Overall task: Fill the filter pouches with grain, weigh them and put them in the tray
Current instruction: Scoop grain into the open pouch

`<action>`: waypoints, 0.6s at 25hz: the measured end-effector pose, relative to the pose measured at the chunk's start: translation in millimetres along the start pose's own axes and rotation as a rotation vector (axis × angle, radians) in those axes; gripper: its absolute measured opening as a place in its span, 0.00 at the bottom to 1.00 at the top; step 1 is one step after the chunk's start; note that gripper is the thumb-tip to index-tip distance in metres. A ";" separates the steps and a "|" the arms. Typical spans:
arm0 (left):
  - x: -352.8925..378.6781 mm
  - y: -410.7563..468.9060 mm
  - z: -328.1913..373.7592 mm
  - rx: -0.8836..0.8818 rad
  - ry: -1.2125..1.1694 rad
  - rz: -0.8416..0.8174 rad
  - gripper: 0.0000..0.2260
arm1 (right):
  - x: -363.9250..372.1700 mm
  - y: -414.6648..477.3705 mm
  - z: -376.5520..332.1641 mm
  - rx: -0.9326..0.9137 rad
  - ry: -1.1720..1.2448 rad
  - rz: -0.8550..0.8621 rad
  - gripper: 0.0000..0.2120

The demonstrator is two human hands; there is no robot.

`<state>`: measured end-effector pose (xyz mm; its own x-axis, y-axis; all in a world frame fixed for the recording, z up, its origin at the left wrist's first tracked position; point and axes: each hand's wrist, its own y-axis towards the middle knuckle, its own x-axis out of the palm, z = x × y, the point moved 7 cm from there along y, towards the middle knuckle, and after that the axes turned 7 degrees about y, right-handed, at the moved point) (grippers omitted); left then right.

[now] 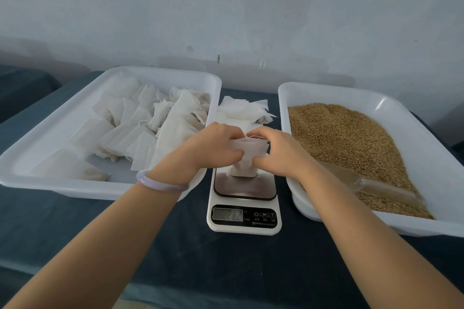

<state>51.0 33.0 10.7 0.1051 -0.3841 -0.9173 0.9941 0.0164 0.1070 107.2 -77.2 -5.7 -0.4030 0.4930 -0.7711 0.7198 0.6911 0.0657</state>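
A white filter pouch stands on the steel plate of a small white kitchen scale, whose display is lit. My left hand pinches the pouch's top left edge and my right hand pinches its top right edge, near the drawstring. To the left lies a white tray with several filled pouches. To the right stands a white tray heaped with brown grain.
A clear plastic scoop lies in the grain at the right tray's near side. A pile of empty pouches sits between the trays behind the scale. Dark blue cloth covers the table; a pale wall stands behind.
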 end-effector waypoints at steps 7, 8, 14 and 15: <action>0.0 0.0 0.3 0.000 0.001 0.001 0.11 | -0.9 -3.1 -1.0 0.003 0.015 -0.007 0.26; 0.2 0.3 0.3 0.003 0.002 0.002 0.11 | -0.8 -3.3 -1.2 0.001 0.020 -0.006 0.26; 1.6 0.9 -0.9 0.015 0.017 -0.003 0.08 | -0.7 -3.3 -1.9 0.007 0.010 0.002 0.12; 2.2 1.0 -0.5 0.020 0.023 -0.011 0.08 | -1.3 -2.9 -0.9 0.015 0.005 0.011 0.08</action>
<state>52.2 32.7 8.6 0.0949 -0.3633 -0.9268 0.9945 -0.0060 0.1042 105.1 -79.4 -4.4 -0.3979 0.5032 -0.7671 0.7324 0.6778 0.0648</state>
